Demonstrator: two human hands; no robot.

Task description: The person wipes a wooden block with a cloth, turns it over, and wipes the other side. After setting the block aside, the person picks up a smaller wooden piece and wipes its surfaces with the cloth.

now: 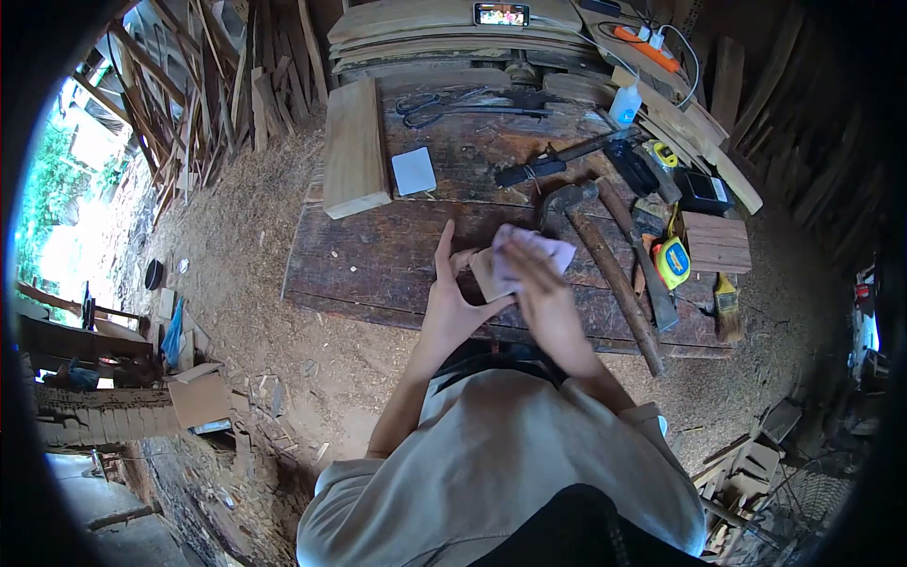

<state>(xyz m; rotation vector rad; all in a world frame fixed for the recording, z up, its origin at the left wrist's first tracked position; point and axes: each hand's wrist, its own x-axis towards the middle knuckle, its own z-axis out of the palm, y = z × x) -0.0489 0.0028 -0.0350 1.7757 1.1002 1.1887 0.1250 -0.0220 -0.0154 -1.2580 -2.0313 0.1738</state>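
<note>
Wood block (484, 274), small and pale, sits in the left hand (452, 300) just above the near edge of the table (378, 255); its fingers curl round the block's left side, with the forefinger pointing up. The right hand (531, 282) presses one sheet of pale sandpaper (540, 249) flat over the block, fingers stretched out on top, so most of the block is hidden and its shape is hard to make out.

Just right of the hands lie two hammers (605, 265), their long handles slanting toward the table's near right corner. Beyond them are one yellow tape measure (673, 262), one paintbrush (727, 308) and one short slatted board (716, 242). Farther back rest a second pale sheet (414, 171), one thick plank (355, 147), one pair of shears (444, 107) and a small white bottle (624, 104). A phone (501, 14) stands on stacked boards at the top edge, its screen too small to read. Sawdust covers the floor (246, 246).
</note>
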